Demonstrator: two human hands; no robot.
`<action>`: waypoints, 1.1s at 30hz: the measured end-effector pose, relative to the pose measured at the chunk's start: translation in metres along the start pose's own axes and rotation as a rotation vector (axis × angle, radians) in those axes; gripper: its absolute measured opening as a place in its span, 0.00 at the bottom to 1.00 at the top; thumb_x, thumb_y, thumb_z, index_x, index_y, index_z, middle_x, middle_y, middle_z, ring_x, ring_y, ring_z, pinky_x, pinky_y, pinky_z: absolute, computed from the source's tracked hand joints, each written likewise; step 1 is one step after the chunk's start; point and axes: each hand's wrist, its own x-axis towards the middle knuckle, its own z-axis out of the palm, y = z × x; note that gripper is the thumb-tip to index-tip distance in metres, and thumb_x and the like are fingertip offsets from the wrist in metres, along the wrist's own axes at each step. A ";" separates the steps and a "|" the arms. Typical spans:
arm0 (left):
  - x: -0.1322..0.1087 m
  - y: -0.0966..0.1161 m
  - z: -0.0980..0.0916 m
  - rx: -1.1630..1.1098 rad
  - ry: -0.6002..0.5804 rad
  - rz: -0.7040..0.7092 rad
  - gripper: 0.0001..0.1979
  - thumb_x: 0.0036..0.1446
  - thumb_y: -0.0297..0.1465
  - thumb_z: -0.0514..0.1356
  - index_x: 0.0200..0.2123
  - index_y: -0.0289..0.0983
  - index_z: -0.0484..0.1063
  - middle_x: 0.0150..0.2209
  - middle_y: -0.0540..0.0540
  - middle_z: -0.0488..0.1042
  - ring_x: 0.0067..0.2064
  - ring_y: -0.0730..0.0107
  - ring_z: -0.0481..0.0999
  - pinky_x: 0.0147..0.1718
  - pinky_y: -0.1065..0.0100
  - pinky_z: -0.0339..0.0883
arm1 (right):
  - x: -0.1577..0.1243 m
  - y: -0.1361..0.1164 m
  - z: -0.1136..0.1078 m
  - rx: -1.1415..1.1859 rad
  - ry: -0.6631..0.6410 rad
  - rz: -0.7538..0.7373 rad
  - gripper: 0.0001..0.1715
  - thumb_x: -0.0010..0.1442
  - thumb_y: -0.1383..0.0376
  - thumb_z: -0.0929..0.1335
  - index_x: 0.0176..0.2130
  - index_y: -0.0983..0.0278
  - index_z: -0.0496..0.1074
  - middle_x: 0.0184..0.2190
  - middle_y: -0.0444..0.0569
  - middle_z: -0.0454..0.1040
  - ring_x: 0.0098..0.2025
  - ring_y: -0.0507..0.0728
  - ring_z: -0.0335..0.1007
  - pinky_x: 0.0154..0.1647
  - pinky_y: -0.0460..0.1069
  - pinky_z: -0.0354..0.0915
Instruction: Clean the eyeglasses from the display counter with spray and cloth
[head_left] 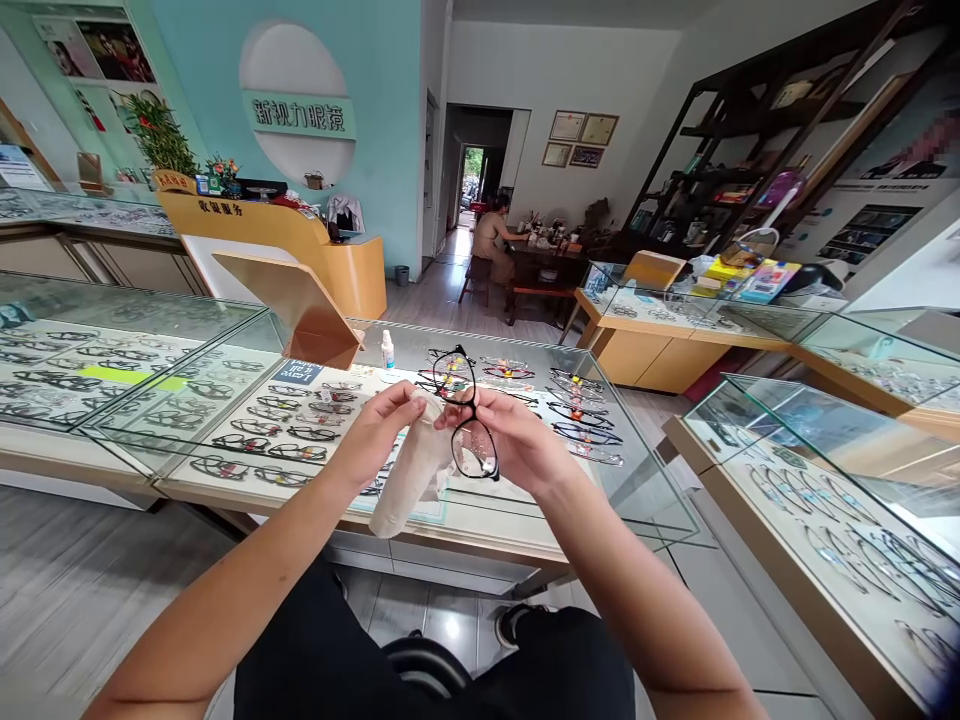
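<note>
A pair of black-framed eyeglasses [475, 450] is held up over the glass display case, its two lenses one above the other. My right hand [517, 438] grips the glasses near the bridge from the right, fingers closed. On the other side, my left hand [380, 432] pinches a whitish cloth [405, 485] that hangs down below it. Part of the cloth lies behind the frame near the lenses; whether it presses on a lens I cannot tell. A small white spray bottle [388, 350] stands upright on the case beyond my left hand.
Rows of eyeglasses [300, 433] lie inside the glass case below my hands. A tilted box-like mirror stand [319, 318] sits on the case at left. Another display case [817, 540] runs along the right. Farther back, a person [491, 240] sits at a dark table.
</note>
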 end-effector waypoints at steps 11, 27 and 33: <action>0.005 0.013 -0.005 0.113 0.075 0.098 0.20 0.62 0.43 0.69 0.28 0.41 0.62 0.24 0.55 0.58 0.26 0.72 0.55 0.28 0.67 0.50 | -0.005 -0.001 -0.008 0.043 0.057 -0.058 0.15 0.58 0.57 0.83 0.36 0.62 0.79 0.40 0.48 0.81 0.48 0.58 0.80 0.57 0.53 0.72; -0.008 0.029 0.026 0.230 -0.214 0.236 0.16 0.68 0.42 0.69 0.38 0.40 0.67 0.43 0.46 0.76 0.37 0.71 0.71 0.35 0.68 0.65 | 0.012 0.009 -0.018 0.080 0.191 -0.116 0.17 0.56 0.57 0.83 0.33 0.62 0.78 0.38 0.46 0.82 0.36 0.53 0.74 0.41 0.48 0.71; -0.006 0.023 0.030 0.351 -0.210 0.285 0.14 0.67 0.41 0.70 0.38 0.40 0.71 0.38 0.49 0.70 0.38 0.68 0.69 0.39 0.67 0.67 | 0.012 0.012 -0.014 0.065 0.186 -0.139 0.17 0.57 0.57 0.82 0.31 0.61 0.76 0.37 0.45 0.81 0.34 0.53 0.71 0.38 0.48 0.67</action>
